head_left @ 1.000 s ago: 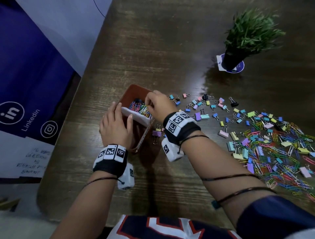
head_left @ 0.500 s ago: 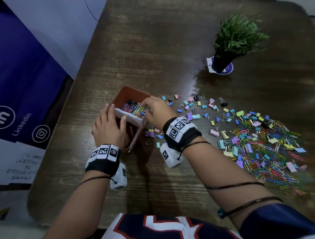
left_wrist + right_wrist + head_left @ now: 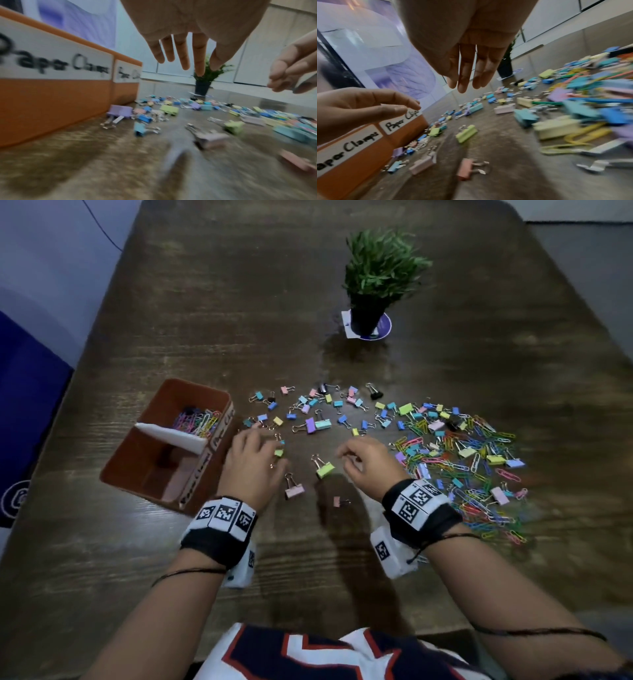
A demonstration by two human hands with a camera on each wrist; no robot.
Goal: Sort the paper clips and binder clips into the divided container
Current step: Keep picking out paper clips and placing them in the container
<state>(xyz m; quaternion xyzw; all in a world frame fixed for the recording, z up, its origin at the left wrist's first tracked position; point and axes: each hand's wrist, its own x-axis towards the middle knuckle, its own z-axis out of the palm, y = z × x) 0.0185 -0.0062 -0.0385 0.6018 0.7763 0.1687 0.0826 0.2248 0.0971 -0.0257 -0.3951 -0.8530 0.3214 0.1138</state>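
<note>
The orange divided container [image 3: 137,470] stands at the left, with a white divider [image 3: 171,436]. Coloured paper clips [image 3: 198,421] lie in its far compartment, labelled "Paper Clips" [image 3: 402,121]; the near one is labelled "Paper Clamps" [image 3: 349,147]. My left hand [image 3: 263,448] hovers just right of the container with straight fingers [image 3: 185,59] and holds nothing. My right hand [image 3: 349,457] hangs over the table with loosely bent fingers [image 3: 467,81], also holding nothing. A green binder clip [image 3: 325,469] lies between the hands, a pink one [image 3: 294,491] nearer me.
A mixed heap of paper clips and binder clips [image 3: 462,460] spreads to the right, and small binder clips [image 3: 318,409] are scattered beyond the hands. A potted plant [image 3: 376,278] stands at the back. A blue banner [image 3: 27,405] hangs past the table's left edge.
Both hands have left the container and moved right, over the scattered binder clips. The left hand no longer rests on the container's near wall, and the right hand no longer reaches into it.
</note>
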